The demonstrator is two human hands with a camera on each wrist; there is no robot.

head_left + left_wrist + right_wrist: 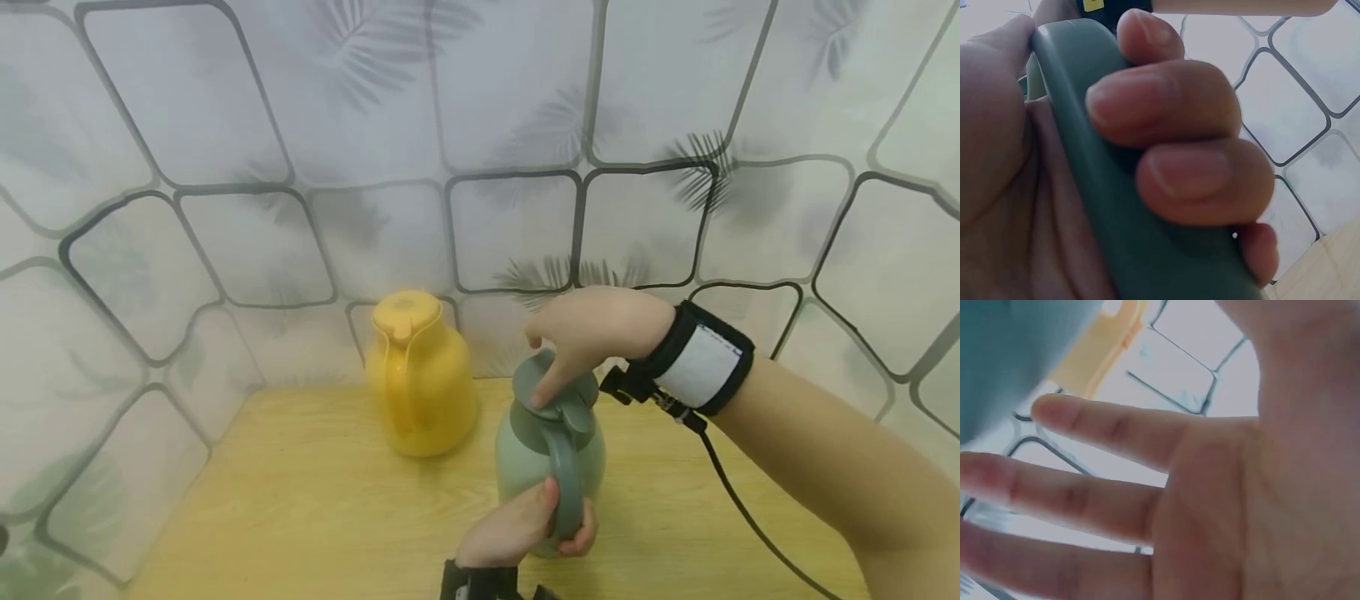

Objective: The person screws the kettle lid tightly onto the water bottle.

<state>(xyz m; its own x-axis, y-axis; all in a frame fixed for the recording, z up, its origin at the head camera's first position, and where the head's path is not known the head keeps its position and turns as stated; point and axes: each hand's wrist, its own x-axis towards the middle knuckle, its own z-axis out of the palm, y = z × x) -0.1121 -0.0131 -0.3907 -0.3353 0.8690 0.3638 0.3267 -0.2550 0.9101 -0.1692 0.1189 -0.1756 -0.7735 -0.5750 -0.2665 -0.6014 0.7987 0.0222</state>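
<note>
A green vacuum jug (517,450) stands on the table, its handle facing me. My left hand (510,525) grips the darker green handle (1094,181), with the fingers curled round it in the left wrist view. Above the jug is my right hand (592,329), its thumb on the round lid (532,383). In the right wrist view several fingers (1116,431) of that hand reach out nearly straight, with gaps between them and the blurred green shape (1010,356) beside them. Part of the lid is hidden by the right hand.
A yellow jug (442,392) of similar form stands to the left, close to the wall. Behind the wooden table (300,492) rises a patterned wall covering (510,233). A black cable (738,504) hangs from the right wrist's strap.
</note>
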